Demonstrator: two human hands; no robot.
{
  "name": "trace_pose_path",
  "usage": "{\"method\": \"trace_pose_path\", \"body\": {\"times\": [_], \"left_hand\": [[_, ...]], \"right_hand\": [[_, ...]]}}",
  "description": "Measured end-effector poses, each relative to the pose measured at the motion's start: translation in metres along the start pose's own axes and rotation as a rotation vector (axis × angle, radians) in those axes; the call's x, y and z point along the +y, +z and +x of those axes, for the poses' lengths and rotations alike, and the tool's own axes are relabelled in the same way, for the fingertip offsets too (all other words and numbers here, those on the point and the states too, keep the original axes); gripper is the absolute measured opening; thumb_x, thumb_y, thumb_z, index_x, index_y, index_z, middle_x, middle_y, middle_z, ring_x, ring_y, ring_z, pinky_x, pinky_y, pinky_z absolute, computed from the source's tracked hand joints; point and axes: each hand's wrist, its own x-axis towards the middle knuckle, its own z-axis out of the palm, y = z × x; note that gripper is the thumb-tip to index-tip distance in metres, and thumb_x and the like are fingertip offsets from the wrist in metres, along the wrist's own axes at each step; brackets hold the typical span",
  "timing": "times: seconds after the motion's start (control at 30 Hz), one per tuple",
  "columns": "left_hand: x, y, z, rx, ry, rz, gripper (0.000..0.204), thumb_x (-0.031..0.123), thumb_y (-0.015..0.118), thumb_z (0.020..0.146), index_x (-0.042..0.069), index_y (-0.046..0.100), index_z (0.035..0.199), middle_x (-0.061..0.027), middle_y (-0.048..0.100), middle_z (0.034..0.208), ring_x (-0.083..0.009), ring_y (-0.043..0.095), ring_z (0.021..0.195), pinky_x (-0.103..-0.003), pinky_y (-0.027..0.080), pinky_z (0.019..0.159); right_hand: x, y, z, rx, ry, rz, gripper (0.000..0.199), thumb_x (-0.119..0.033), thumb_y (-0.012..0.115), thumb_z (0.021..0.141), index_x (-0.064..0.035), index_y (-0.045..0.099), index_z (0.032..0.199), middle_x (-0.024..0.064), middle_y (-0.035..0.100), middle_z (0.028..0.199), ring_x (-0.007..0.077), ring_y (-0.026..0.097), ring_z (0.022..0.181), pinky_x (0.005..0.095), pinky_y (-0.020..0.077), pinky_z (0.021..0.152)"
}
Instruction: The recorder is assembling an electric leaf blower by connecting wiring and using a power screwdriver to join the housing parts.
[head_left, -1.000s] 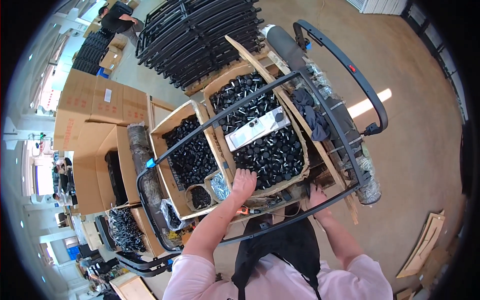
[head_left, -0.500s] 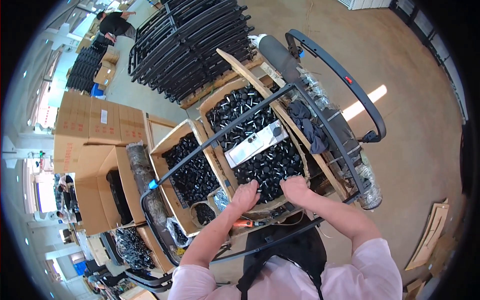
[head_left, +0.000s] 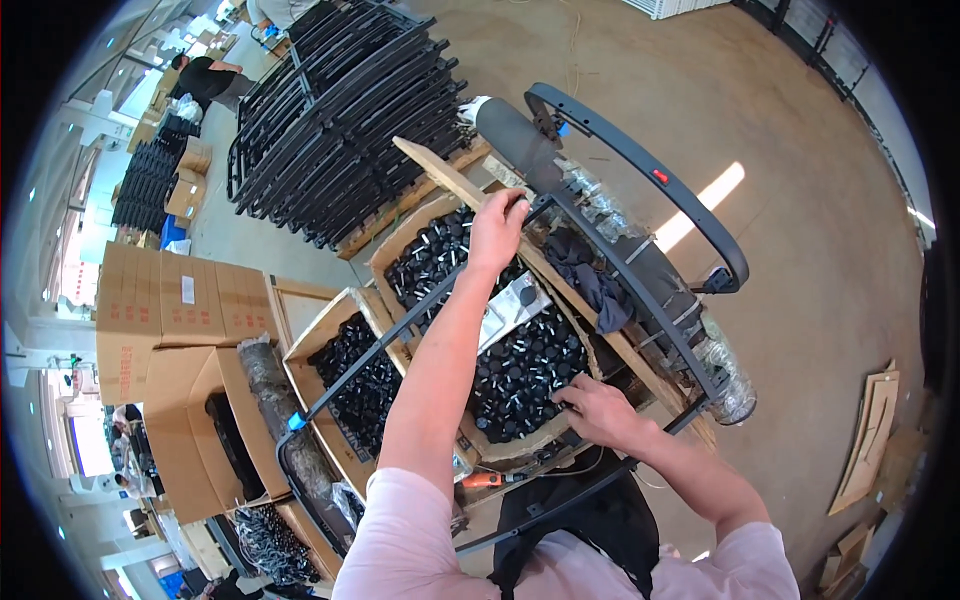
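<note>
My left hand (head_left: 496, 232) is reached out to the far corner of a black metal frame (head_left: 672, 336), its fingers closed on a small dark piece that looks like a black screw-in foot. My right hand (head_left: 603, 414) is over the near right edge of a carton (head_left: 520, 457). Its thumb and fingers are pinched on what looks like another foot, mostly hidden by the fingers. Many black feet (head_left: 530, 375) with round heads and shiny threaded studs fill that carton. A white flat piece (head_left: 517, 313) lies on top of them, partly behind my left forearm.
The frame lies across the cartons. Left of them are a second carton of small black parts (head_left: 358, 375) and an open cardboard box (head_left: 180, 400). An orange-handled tool (head_left: 484, 480) lies near me. A wooden board (head_left: 640, 345) and stacked black frames (head_left: 335, 110) stand beyond. A co-worker (head_left: 208, 80) bends far left.
My left hand has left the near side of the carton and gone up to the frame's far corner. My right hand has lifted from among the feet to the carton's edge. The view has shifted slightly.
</note>
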Motion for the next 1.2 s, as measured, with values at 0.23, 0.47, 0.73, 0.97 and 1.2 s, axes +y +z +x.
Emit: {"method": "trace_pose_path", "body": {"times": [0.23, 0.47, 0.73, 0.97, 1.2], "left_hand": [[-0.018, 0.047, 0.029, -0.103, -0.066, -0.078, 0.032, 0.020, 0.070, 0.102, 0.011, 0.068, 0.132, -0.0128, 0.076, 0.110, -0.0222, 0.073, 0.098, -0.035, 0.055, 0.090], [-0.019, 0.042, 0.028, -0.193, 0.038, -0.092, 0.032, 0.010, 0.068, 0.101, 0.007, 0.069, 0.133, -0.0109, 0.074, 0.119, -0.0202, 0.070, 0.107, -0.033, 0.054, 0.096], [-0.022, 0.041, 0.024, -0.167, 0.044, -0.338, 0.034, 0.005, 0.060, 0.104, 0.011, 0.063, 0.138, -0.0088, 0.071, 0.124, -0.0180, 0.068, 0.107, -0.033, 0.053, 0.097], [-0.023, 0.036, 0.026, -0.265, 0.211, -0.078, 0.036, 0.002, 0.057, 0.103, 0.010, 0.063, 0.138, -0.0047, 0.067, 0.121, -0.0140, 0.064, 0.101, -0.030, 0.052, 0.095], [-0.030, 0.038, 0.034, -0.152, 0.227, -0.111, 0.026, 0.011, 0.066, 0.102, 0.009, 0.073, 0.127, -0.0119, 0.068, 0.119, -0.0243, 0.065, 0.112, -0.034, 0.051, 0.101]], "right_hand": [[-0.006, -0.054, -0.066, 0.095, 0.202, 0.144, 0.032, -0.014, 0.068, 0.093, -0.0092, 0.072, 0.124, 0.0156, 0.064, 0.114, 0.0374, 0.068, 0.103, 0.0465, 0.0569, 0.090], [0.004, -0.069, -0.100, 0.195, 0.281, 0.221, 0.032, -0.010, 0.067, 0.092, -0.0096, 0.072, 0.124, 0.0151, 0.063, 0.120, 0.0366, 0.068, 0.102, 0.0451, 0.0573, 0.091], [0.002, -0.071, -0.112, 0.327, 0.371, 0.242, 0.030, -0.006, 0.070, 0.091, -0.0070, 0.072, 0.122, 0.0142, 0.066, 0.115, 0.0332, 0.070, 0.096, 0.0417, 0.0587, 0.083], [0.003, -0.077, -0.138, 0.502, 0.475, 0.115, 0.032, -0.002, 0.073, 0.089, -0.0039, 0.070, 0.120, 0.0120, 0.067, 0.113, 0.0253, 0.069, 0.088, 0.0353, 0.0577, 0.071], [0.016, -0.073, -0.160, 0.638, 0.595, -0.034, 0.034, 0.001, 0.072, 0.088, -0.0033, 0.067, 0.122, 0.0114, 0.067, 0.115, 0.0250, 0.068, 0.090, 0.0358, 0.0560, 0.076]]}}
